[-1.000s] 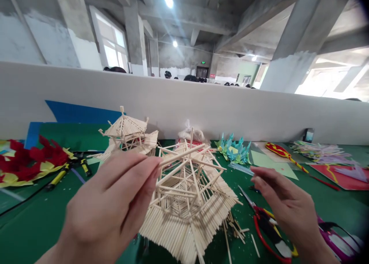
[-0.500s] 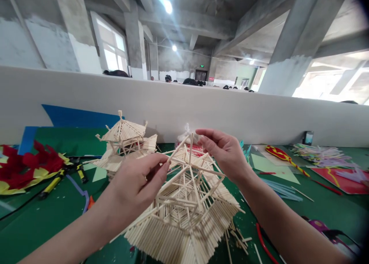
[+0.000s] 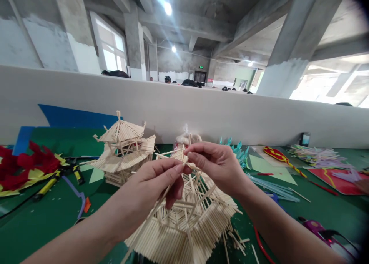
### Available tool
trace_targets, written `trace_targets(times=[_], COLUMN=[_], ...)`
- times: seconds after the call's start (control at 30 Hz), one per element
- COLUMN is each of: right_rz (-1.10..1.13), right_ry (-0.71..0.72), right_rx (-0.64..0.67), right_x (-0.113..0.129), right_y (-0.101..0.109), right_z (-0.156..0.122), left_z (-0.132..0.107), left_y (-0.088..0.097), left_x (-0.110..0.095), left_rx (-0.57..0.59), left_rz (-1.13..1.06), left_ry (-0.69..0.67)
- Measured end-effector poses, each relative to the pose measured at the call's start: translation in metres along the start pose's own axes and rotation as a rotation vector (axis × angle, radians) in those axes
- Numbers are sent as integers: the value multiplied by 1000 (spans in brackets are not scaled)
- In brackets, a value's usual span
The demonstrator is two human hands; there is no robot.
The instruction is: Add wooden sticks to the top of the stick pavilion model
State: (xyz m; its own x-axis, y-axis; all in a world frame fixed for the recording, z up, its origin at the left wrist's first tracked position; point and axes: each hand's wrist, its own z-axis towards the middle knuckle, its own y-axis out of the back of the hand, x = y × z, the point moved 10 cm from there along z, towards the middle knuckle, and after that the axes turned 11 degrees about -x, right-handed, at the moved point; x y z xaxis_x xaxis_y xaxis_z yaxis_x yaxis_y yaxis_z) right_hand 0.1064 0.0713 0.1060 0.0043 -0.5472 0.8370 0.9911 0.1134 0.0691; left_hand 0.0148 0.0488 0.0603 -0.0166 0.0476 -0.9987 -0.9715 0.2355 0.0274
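In front of me stands a pavilion model [image 3: 173,239] built of thin wooden sticks, its skirt of roof sticks spread wide and its upper frame bare. My left hand [image 3: 163,177] is closed above the frame, pinching a long wooden stick [image 3: 145,221] that slants down toward the front edge. From the other side, my right hand [image 3: 215,160] pinches at the stick's upper end, close to the left fingertips. The fingers hide the exact contact there and part of the model's peak. Behind my left hand is a second stick pavilion [image 3: 123,141], with a covered, pointed roof.
Loose stick pieces [image 3: 238,241] lie right of the model. A purple tool with a cord [image 3: 315,229] is at the lower right. Red and yellow craft pieces [image 3: 31,166] and yellow-black tools [image 3: 50,185] occupy the left. A white partition [image 3: 248,114] borders the green table.
My left hand has moved right and up, and the long stick now slants downward from it. My right hand has come lower and leftward, bringing the fingertips of both hands together.
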Motion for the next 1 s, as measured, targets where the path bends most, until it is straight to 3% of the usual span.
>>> trace_targets(times=[0.13, 0.33, 0.73, 0.9, 1.0], right_rz=[60, -26, -148, -176, -182], right_ry=[48, 91, 39, 3, -42], right_rx=[65, 49, -93, -163, -199], right_x=[11, 16, 14, 5, -4], right_y=[-7, -4, 31, 45, 49], right_z=[-9, -11, -11, -3, 2], left_z=[-2, -5, -5, 7, 18], left_y=[-8, -9, -10, -3, 12], left_x=[7, 12, 16, 2, -19], left_rx=[16, -35, -77, -117, -232], left_rz=[-150, -228, -318, -356, -364], left_ry=[69, 112, 136, 100, 30])
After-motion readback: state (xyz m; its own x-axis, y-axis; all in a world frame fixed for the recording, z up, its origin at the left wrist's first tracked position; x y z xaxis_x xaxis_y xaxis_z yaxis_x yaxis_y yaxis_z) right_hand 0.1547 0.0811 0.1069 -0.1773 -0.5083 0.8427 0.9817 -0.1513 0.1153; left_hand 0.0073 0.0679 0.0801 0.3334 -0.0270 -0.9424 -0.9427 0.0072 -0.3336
